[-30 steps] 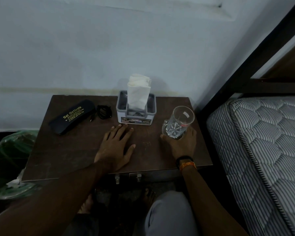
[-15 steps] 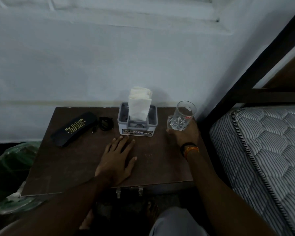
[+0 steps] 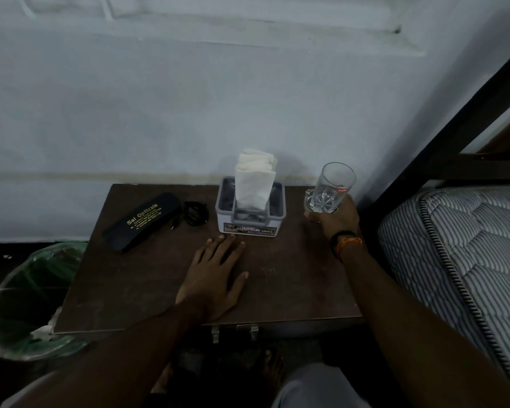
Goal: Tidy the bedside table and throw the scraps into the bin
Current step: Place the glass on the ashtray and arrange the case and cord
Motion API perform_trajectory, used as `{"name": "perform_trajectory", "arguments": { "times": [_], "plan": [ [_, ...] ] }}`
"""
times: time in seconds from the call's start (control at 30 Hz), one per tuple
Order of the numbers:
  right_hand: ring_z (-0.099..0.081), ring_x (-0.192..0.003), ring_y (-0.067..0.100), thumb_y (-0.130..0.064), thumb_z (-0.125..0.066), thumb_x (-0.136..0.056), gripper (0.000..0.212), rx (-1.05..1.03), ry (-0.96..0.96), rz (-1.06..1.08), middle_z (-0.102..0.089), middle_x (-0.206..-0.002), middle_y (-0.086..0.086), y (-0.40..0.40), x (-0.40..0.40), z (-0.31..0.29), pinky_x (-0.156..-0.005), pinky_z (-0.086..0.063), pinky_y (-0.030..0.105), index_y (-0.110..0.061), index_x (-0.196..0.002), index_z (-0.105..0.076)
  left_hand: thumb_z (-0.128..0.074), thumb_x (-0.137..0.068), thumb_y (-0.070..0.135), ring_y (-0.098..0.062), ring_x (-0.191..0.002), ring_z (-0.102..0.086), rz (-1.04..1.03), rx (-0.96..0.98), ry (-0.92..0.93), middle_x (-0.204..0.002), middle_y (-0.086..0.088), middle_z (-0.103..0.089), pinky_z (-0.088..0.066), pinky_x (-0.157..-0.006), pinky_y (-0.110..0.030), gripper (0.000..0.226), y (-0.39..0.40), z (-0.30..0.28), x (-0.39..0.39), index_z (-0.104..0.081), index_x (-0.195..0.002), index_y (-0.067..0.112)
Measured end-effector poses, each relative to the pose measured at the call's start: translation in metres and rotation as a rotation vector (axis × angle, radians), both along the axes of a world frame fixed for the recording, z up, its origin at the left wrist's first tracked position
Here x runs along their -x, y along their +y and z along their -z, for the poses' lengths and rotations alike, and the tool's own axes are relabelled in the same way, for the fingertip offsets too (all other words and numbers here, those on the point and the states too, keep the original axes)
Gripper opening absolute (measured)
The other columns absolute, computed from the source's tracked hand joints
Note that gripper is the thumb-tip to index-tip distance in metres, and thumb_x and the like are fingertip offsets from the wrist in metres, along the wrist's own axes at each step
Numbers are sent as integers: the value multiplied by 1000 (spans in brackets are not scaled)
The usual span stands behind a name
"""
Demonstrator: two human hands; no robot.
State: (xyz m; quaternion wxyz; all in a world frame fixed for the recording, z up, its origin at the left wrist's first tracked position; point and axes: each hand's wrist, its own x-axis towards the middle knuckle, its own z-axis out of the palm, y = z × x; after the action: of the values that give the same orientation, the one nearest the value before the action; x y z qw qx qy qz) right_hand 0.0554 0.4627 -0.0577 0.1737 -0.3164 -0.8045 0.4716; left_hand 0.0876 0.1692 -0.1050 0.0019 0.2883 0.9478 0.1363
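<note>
While the room sits in dim light, the dark brown bedside table (image 3: 147, 278) stands against a pale, stained wall (image 3: 189, 107), its top scuffed and faintly dusty near the middle. At the table's 12 o'clock a grey tissue holder (image 3: 249, 214) stands upright with white tissues (image 3: 254, 179) rising from its slot. Toward 10 o'clock a black spectacle case (image 3: 142, 221) with gold lettering lies at a slant, and just beside it, between the case and the holder, rests a small coil of black cord (image 3: 195, 212).

The left hand (image 3: 214, 278) lies flat on the wood at the centre, fingers straight and spread, holding nothing, its fingertips close to the holder's front. At 2 o'clock, near the table's back right corner, the right hand (image 3: 334, 217) is wrapped round the base of a clear cut glass (image 3: 330, 188), which tilts slightly; whether its foot touches the wood I cannot quite make out. A dark band with an orange strap (image 3: 346, 242) circles that wrist.

Off the table's left edge at 8 o'clock stands a bin (image 3: 27, 301) lined with green plastic, a pale scrap in it. At 3 o'clock a striped quilted mattress (image 3: 465, 254) lies in a dark bed frame (image 3: 454, 125).
</note>
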Motion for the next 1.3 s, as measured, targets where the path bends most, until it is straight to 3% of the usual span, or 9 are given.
{"name": "perform_trajectory", "arguments": {
  "times": [0.13,0.33,0.5,0.53,0.67,0.8,0.97,1.13,1.3],
  "plan": [
    [-63,-101,17,-23,-93,-49,76,-4,6,-22,-65,-110,-4,-2,1,-1,-92,-54,35,-24,-116,-58,-31,-95,59,-19,-151,-11,-1,2,0,-162,3,-22,-9,-120,-37,64,-1,1,0,-26,-153,33],
    [-63,-100,14,-29,-93,-47,76,-7,14,-48,-65,-109,-9,-3,2,0,-94,-55,38,-30,-113,-56,-31,-95,60,-18,-151,-11,-1,-2,7,-162,3,-22,-8,-121,-37,64,-2,2,0,-27,-153,32],
    [-53,-123,23,-56,-89,-39,106,-56,13,121,-58,-131,1,-16,-5,11,-103,-47,43,-19,-131,-50,-29,-95,60,-18,-151,-11,8,5,10,-162,3,-22,-8,-121,-37,64,-1,2,0,-26,-153,31],
    [-48,-127,26,-55,-88,-43,107,-78,-6,167,-55,-135,5,-25,-10,8,-106,-44,43,-18,-135,-48,-29,-95,60,-18,-151,-10,7,7,15,-162,3,-22,-6,-120,-36,64,-2,2,1,-26,-153,31],
    [-46,-128,33,-28,-84,-66,74,-99,-17,258,-55,-134,14,-68,-35,-3,-108,-37,40,-9,-131,-53,-28,-95,59,-18,-151,-12,7,10,34,-162,2,-23,-3,-119,-34,65,0,2,0,-28,-153,30],
    [-56,-117,28,-14,-78,-75,44,38,4,142,-61,-122,10,-107,-52,2,-103,-44,45,-10,-117,-63,-31,-95,57,-20,-150,-16,10,-15,38,-160,-1,-28,-8,-121,-37,64,4,3,0,-32,-151,27],
    [-56,-113,24,-23,-78,-78,45,93,-43,16,-60,-122,8,-129,-59,4,-99,-45,36,-13,-119,-62,-34,-95,54,-22,-149,-21,15,-54,10,-158,-3,-32,-15,-122,-40,63,-1,4,-3,-37,-150,23],
    [-52,-92,12,-29,-80,-77,48,145,-36,-49,-60,-122,6,-135,-54,-3,-87,-42,25,-15,-119,-61,-41,-95,46,-28,-142,-36,-36,-206,-46,-150,-6,-44,-29,-118,-42,57,-8,13,-5,-51,-140,13],
    [-50,-87,8,-25,-80,-78,46,157,-19,-20,-61,-123,7,-136,-52,-4,-86,-41,23,-16,-119,-61,-59,-91,22,-20,-111,-52,-254,-573,-110,-118,-3,-56,-46,-97,-40,28,-4,-3,-11,-57,-117,13]
  ]
}}
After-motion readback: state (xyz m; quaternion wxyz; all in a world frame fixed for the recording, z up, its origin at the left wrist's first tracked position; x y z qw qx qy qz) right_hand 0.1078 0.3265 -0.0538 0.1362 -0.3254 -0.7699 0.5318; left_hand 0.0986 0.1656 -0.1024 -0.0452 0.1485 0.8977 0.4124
